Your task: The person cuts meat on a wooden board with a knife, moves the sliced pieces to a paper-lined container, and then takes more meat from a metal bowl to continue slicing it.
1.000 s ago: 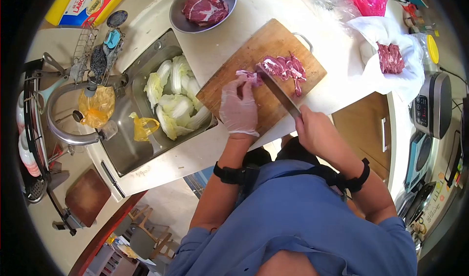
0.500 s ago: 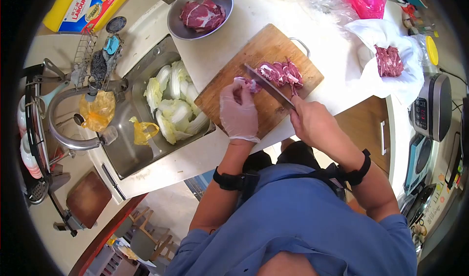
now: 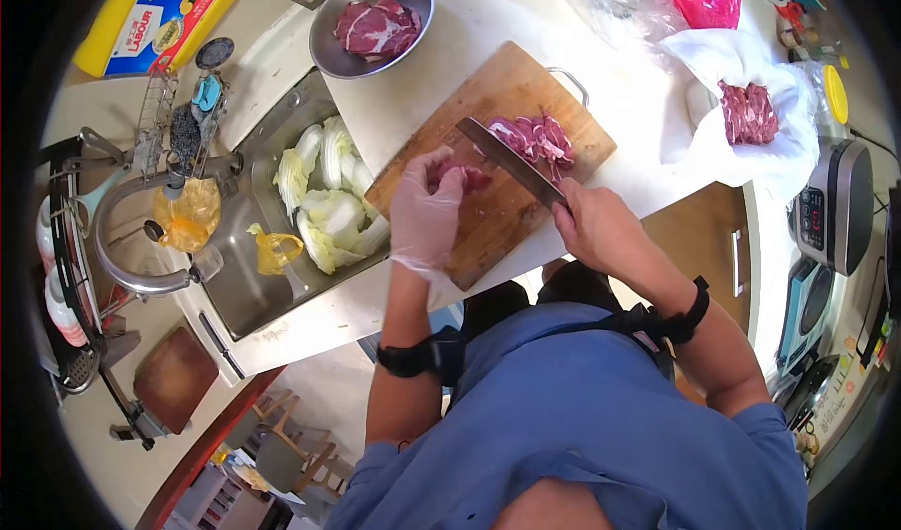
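My right hand [image 3: 605, 228] grips a kitchen knife [image 3: 511, 164] by its handle, the blade slanting up and left over the wooden cutting board [image 3: 511, 220]. My left hand [image 3: 427, 213], in a clear plastic glove, is closed on a small piece of raw meat [image 3: 466, 178], left of the blade. Against the blade's far side lie cut slices of red meat [image 3: 540, 140]. The fingertips of my left hand are partly hidden by the hand itself.
Left of the board is a sink [image 3: 282, 295] with cabbage leaves [image 3: 328, 211]. A metal bowl [image 3: 319, 46] of meat stands behind it. At right, more meat [image 3: 749, 114] lies on a white plastic bag [image 3: 694, 70], near a dark cooker [image 3: 831, 206].
My left hand has moved left, away from the knife, with the piece of meat. The knife stays beside the cut slices, and the view has shifted slightly.
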Available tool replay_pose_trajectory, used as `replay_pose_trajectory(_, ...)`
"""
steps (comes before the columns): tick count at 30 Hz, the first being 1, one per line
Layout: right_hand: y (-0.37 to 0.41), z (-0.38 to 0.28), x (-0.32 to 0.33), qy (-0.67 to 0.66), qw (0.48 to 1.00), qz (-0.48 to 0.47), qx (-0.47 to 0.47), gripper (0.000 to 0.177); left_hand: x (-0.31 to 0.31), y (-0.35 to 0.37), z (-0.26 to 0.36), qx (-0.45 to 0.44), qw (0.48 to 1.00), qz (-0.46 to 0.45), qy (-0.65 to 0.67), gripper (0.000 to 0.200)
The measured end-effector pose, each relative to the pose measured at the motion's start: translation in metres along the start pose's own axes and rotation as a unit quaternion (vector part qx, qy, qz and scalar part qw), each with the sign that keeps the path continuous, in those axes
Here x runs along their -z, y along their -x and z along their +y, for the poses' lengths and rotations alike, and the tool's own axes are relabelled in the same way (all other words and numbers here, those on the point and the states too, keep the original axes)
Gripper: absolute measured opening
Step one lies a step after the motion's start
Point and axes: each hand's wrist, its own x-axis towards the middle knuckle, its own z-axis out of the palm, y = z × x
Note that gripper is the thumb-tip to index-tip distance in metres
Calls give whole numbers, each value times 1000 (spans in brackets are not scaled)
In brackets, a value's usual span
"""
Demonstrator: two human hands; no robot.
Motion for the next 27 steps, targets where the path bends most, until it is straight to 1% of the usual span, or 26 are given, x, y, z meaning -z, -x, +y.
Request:
replay_pose_trajectory(2, -1, 3, -3, -10, 1000, 9, 4, 15, 14, -3, 17, 114, 981, -158, 7, 27)
replay_pose_trajectory(3, -1, 3, -5, -14, 1000, 12, 5, 16, 13, -8, 12, 92, 980, -173, -28, 30)
replay_pose_trajectory(4, 0, 3, -7, -19, 1000, 14, 7, 16, 10, -10, 3, 95, 979, -176, -33, 30)
replay_pose_trajectory(5, 1, 3, -9, -24, 1000, 15, 4, 16, 6, -13, -7, -45, 975, -91, -196, 31)
replay_pose_trajectory(6, 1, 3, -9, -25, 1000, 1, -4, 17, 3, -15, -17, -186, 920, 0, -346, 32)
replay_pose_trajectory(7, 0, 3, -9, -25, 1000, -12, -13, 17, 2, -13, -26, -215, 930, 63, -291, 32)
replay_pose_trajectory(8, 0, 3, -10, -27, 999, -12, -15, 17, 1, -10, -35, -214, 930, 60, -292, 32)
replay_pose_trajectory(9, 1, 3, -10, -29, 999, -7, -9, 17, -2, -6, -39, -176, 951, 126, -222, 29)
replay_pose_trajectory(10, 3, 2, -11, -31, 1000, -3, -3, 16, -5, -2, -42, -135, 960, 192, -150, 26)
replay_pose_trajectory(11, 4, -1, -9, -32, 999, -4, -3, 16, -10, 5, -45, -134, 960, 192, -151, 26)
replay_pose_trajectory(13, 6, -11, -7, -32, 999, 2, -13, 16, -24, 19, -31, -116, 955, 182, -205, 18)
replay_pose_trajectory(14, 5, -14, -8, -33, 999, 1, -14, 16, -27, 17, -36, -116, 955, 182, -206, 18)
replay_pose_trajectory(16, 4, -21, -11, -20, 1000, -1, -11, 14, -34, 10, -50, -256, 915, 181, -253, 15)
replay_pose_trajectory(17, 4, -24, -14, -20, 1000, -1, -12, 14, -35, 9, -57, -238, 921, 181, -251, 16)
replay_pose_trajectory(19, 2, -27, -20, 22, 999, -36, 0, 13, -37, 11, -60, -225, 920, 186, -263, 15)
replay_pose_trajectory(21, 2, -28, -28, 24, 999, -38, 12, 13, -37, 14, -65, -211, 917, 190, -279, 15)
replay_pose_trajectory(23, 1, -32, -32, 26, 999, -37, 25, 14, -39, 12, -69, -203, 920, 202, -269, 15)
replay_pose_trajectory(24, 1, -34, -33, 29, 999, -36, 18, 14, -39, 11, -68, -204, 920, 200, -269, 15)
replay_pose_trajectory(26, 4, -37, -34, 31, 999, -35, 8, 15, -36, 16, -65, -220, 911, 165, -306, 16)
replay_pose_trajectory(27, 5, -38, -33, 34, 998, -48, 4, 15, -36, 17, -66, -221, 912, 162, -306, 16)
